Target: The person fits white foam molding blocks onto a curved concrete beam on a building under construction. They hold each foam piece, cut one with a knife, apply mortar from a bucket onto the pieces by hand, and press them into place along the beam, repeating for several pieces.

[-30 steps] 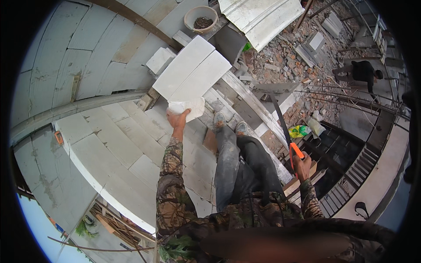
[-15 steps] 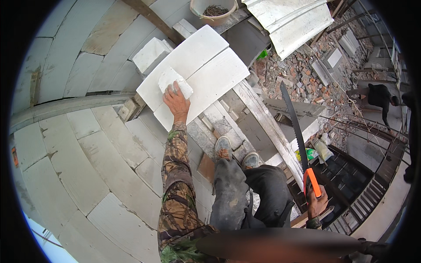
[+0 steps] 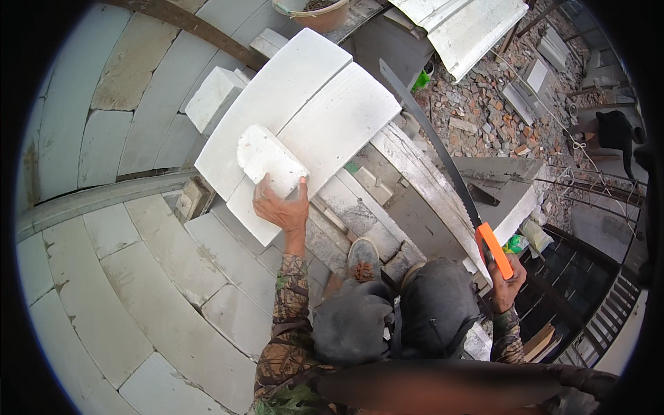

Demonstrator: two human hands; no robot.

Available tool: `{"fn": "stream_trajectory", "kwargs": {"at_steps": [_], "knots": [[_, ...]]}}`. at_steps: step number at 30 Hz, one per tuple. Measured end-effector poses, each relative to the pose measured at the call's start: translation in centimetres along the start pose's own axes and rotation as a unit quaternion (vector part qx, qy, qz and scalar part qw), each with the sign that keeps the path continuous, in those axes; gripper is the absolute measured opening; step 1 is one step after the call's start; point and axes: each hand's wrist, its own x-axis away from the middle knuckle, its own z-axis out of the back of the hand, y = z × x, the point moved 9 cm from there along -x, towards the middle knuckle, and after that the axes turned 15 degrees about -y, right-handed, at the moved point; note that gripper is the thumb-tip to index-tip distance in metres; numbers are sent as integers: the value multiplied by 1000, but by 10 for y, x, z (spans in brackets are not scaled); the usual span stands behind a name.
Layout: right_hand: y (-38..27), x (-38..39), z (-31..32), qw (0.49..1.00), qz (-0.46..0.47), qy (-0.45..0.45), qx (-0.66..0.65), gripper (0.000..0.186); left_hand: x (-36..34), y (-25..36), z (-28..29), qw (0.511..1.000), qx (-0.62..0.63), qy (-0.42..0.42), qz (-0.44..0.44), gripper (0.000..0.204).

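Observation:
My left hand (image 3: 282, 206) grips the near end of a small, rough white block (image 3: 272, 153), which lies on two large white blocks (image 3: 325, 121) side by side. My right hand (image 3: 507, 280) is closed on the orange handle of a long hand saw (image 3: 492, 250); its dark toothed blade slants up and away, past the right side of the large blocks. My shoe (image 3: 363, 259) and bent knees are below the blocks, among pale block ledges (image 3: 373, 221).
A pale block wall (image 3: 131, 90) and block courses (image 3: 138, 290) fill the left. A bucket (image 3: 325, 17) and white sheet panel (image 3: 470, 28) are at the back. Brick rubble (image 3: 477, 104) lies below at right, near a person in dark clothing (image 3: 612, 138) and dark railings (image 3: 615, 311).
The small block moved onto the large blocks, and my left hand is now at its near end. My knees have bent closer. The saw has tilted further left, its tip higher.

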Motion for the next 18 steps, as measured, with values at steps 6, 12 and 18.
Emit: {"fn": "stream_trajectory", "kwargs": {"at_steps": [6, 12, 18], "knots": [[35, -24, -34, 1000, -2, -27, -16, 10, -164, -85, -70, 924, 56, -311, 214, 132], [42, -39, -35, 998, 58, 1, -23, 15, -176, -55, -102, 851, 285, -376, 232, 110], [53, 10, 15, 995, 57, 70, 38, 10, -163, 45, -41, 895, 336, -283, 70, 78]]}}
